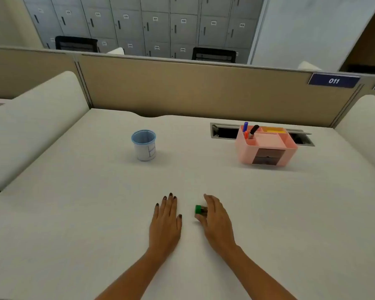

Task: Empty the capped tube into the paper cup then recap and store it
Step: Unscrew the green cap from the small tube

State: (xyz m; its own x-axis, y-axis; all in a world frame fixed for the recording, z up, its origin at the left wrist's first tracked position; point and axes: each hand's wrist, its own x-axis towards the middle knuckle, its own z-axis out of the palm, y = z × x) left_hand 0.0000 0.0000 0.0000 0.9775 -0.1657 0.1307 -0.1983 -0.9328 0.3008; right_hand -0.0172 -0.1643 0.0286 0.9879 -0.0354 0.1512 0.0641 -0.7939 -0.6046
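Note:
A small tube with a green cap [199, 209] lies on its side on the white desk [95, 213], cap pointing left. My right hand [217, 217] curls over it, fingers and thumb around its body, which is mostly hidden. My left hand [166, 215] rests flat on the desk just left of the tube, fingers spread, holding nothing. A paper cup with a blue rim [144, 145] stands upright farther back on the left. A pink desk organiser [266, 146] stands at the back right.
The organiser holds a few markers and yellow items in its top compartments and has two small drawers in front. A cable slot [223, 132] sits behind it. A tan partition [182, 89] closes the desk's far edge. White padded dividers flank both sides.

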